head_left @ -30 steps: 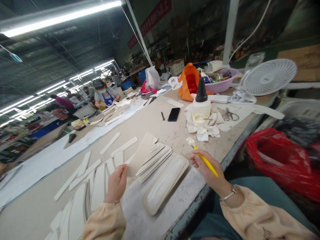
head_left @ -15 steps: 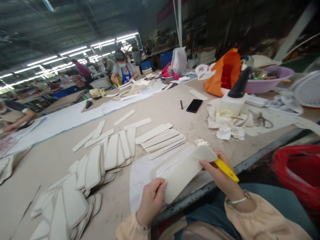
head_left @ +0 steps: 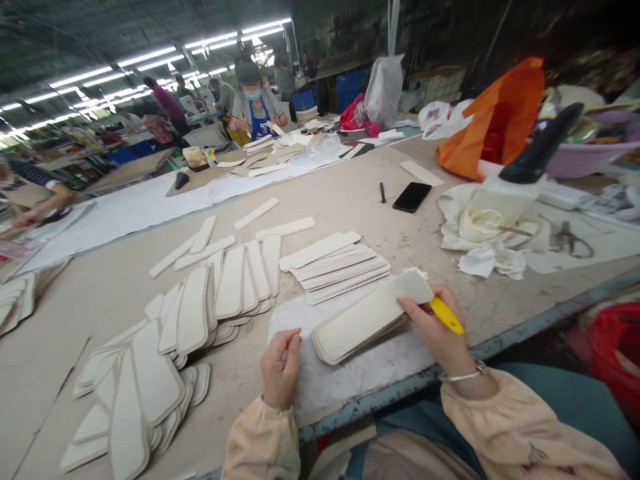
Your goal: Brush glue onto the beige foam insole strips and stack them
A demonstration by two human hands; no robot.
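Observation:
My right hand (head_left: 443,327) is closed around a yellow-handled tool (head_left: 447,315), whose working end is hidden. Its thumb and fingers also grip the right end of a cream rounded strip (head_left: 375,310). That strip lies over at least one similar piece, on a white sheet (head_left: 345,387) by the table's front edge. To the left of the strip and apart from it is my left hand (head_left: 281,367), its fingers curled together with nothing visible in them. A fanned stack of narrow strips (head_left: 345,270) sits just behind, and many overlapping cream pieces (head_left: 155,373) spread to the left.
On the right are a phone (head_left: 413,197), a white glue container (head_left: 495,213) with a black top, scissors (head_left: 570,240) and crumpled tissue (head_left: 493,260). An orange bag (head_left: 520,113) stands behind. A co-worker in a blue apron (head_left: 260,123) works across the table.
My left hand has let go of the strip's near end and moved left. The strip has come down onto the piece beneath it, its right end still in my right hand. The view has shifted.

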